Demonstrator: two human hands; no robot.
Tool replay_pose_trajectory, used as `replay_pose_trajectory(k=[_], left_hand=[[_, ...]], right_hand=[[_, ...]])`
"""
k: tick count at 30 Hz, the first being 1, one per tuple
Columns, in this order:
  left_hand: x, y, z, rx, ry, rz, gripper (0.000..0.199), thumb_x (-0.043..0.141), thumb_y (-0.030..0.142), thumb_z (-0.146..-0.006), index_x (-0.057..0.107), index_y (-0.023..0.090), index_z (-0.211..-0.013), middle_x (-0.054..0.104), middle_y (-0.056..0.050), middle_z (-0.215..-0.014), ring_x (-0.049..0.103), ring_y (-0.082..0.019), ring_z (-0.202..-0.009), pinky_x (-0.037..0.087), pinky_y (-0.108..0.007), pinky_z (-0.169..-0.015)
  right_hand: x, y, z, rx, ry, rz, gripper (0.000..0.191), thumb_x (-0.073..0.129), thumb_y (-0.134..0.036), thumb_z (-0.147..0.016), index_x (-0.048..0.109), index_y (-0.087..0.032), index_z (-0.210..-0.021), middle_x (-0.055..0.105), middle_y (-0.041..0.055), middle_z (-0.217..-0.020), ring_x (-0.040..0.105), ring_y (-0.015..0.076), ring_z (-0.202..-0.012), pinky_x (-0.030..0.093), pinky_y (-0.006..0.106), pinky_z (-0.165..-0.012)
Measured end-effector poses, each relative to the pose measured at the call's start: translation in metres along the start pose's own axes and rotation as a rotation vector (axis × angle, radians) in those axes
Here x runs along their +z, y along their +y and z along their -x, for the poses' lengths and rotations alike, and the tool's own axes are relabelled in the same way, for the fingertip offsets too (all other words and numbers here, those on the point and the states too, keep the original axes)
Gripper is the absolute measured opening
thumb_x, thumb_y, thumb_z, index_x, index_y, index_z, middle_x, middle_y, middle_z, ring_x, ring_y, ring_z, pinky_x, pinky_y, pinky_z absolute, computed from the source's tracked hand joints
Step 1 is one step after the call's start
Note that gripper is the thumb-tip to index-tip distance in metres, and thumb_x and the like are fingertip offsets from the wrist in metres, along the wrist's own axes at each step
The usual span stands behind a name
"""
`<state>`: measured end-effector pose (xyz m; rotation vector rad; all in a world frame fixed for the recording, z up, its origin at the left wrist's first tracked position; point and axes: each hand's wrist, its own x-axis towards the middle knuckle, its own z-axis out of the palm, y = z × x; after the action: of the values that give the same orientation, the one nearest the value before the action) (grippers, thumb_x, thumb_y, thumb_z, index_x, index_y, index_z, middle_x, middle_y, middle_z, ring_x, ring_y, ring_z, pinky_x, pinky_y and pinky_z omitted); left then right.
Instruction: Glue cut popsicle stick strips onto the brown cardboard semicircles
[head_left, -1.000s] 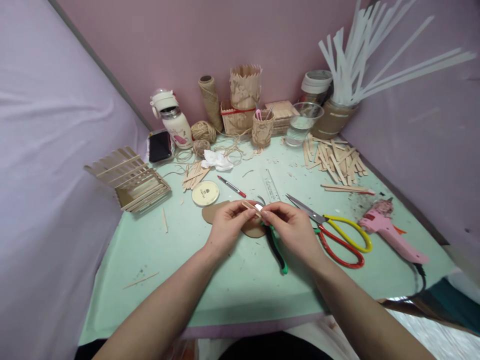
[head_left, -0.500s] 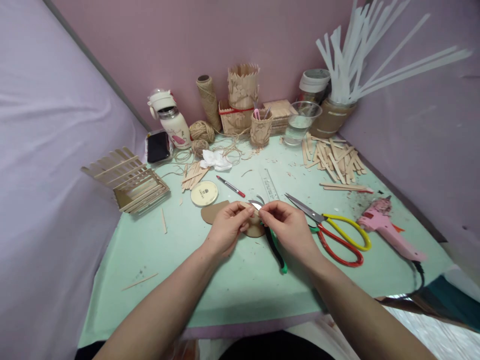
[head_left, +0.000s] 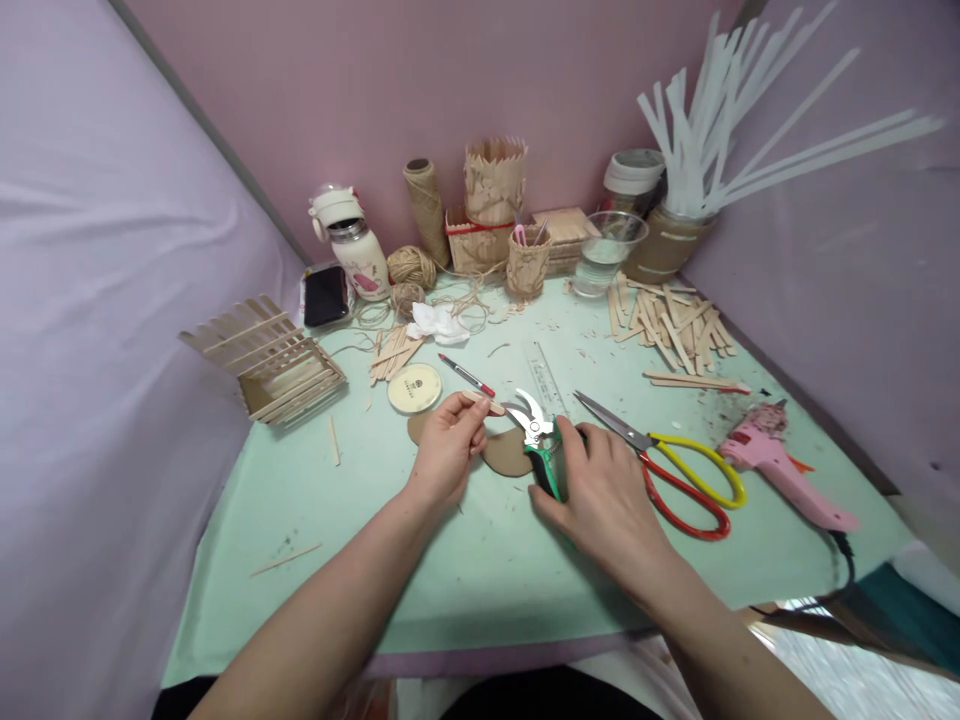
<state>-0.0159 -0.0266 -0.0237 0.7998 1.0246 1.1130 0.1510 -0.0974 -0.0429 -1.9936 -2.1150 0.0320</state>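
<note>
My left hand point(head_left: 451, 448) pinches a short wooden craft stick point(head_left: 486, 404), its end pointing right. Just right of that tip are the parted blades of the pruning shears point(head_left: 534, 424), with green and black handles. My right hand point(head_left: 598, 486) is around those handles, thumb on the near side and fingers on the far side; part of the handles is hidden under it. Beneath the left hand and the blades lies a brown cardboard shape point(head_left: 506, 455), partly covered. Large scissors point(head_left: 651, 440) with one red and one yellow handle rest right of my right hand.
A pink glue gun point(head_left: 784, 470) lies at the right, its cord over the table edge. Loose craft sticks point(head_left: 679, 325), a cup of water point(head_left: 602, 255) and a bottle point(head_left: 360, 255) stand farther back. A stick-built basket point(head_left: 274, 365) is left; a pen point(head_left: 466, 374) and ruler point(head_left: 547, 375) lie ahead.
My right hand has left the craft stick, moved down and right, and taken hold of the pruning shears. The left hand keeps the stick. The view has shifted slightly.
</note>
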Motion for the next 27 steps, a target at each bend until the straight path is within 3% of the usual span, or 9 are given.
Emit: replay_pose_trajectory(k=[4, 8, 12, 27], left_hand=[[0.001, 0.001, 0.000, 0.011, 0.020, 0.045, 0.027, 0.077, 0.034, -0.075, 0.060, 0.014, -0.075, 0.067, -0.003, -0.082, 0.032, -0.002, -0.048, 0.025, -0.019, -0.046], [0.002, 0.000, 0.000, 0.010, 0.014, 0.098, 0.028, 0.080, 0.033, -0.071, 0.059, 0.014, -0.074, 0.062, -0.001, -0.077, 0.032, -0.002, -0.049, 0.025, -0.019, -0.045], [0.003, -0.002, 0.000, 0.007, 0.015, 0.148, 0.027, 0.082, 0.031, -0.069, 0.060, 0.014, -0.072, 0.050, 0.004, -0.067, 0.032, -0.002, -0.049, 0.025, -0.019, -0.046], [0.001, -0.005, -0.001, -0.025, -0.022, 0.192, 0.021, 0.077, 0.026, -0.074, 0.060, 0.013, -0.076, 0.044, 0.005, -0.063, 0.030, -0.003, -0.051, 0.025, -0.017, -0.047]], right_hand=[[-0.001, 0.000, -0.001, 0.003, 0.150, -0.209, 0.065, 0.061, -0.031, -0.075, 0.043, -0.011, -0.134, 0.058, 0.0211, -0.116, 0.055, 0.0387, -0.107, 0.047, 0.054, -0.090], [-0.008, 0.000, 0.001, -0.084, 0.101, -0.427, 0.067, 0.058, -0.024, -0.073, 0.039, -0.016, -0.136, 0.054, 0.0176, -0.123, 0.052, 0.0348, -0.117, 0.046, 0.052, -0.097], [-0.011, -0.004, 0.001, -0.144, 0.072, -0.438, 0.064, 0.059, -0.022, -0.072, 0.041, -0.017, -0.133, 0.055, 0.0160, -0.120, 0.053, 0.0337, -0.114, 0.046, 0.052, -0.097], [-0.011, -0.006, 0.000, -0.183, 0.094, -0.402, 0.061, 0.058, -0.020, -0.072, 0.043, -0.020, -0.132, 0.059, 0.0140, -0.114, 0.057, 0.0336, -0.106, 0.050, 0.050, -0.089]])
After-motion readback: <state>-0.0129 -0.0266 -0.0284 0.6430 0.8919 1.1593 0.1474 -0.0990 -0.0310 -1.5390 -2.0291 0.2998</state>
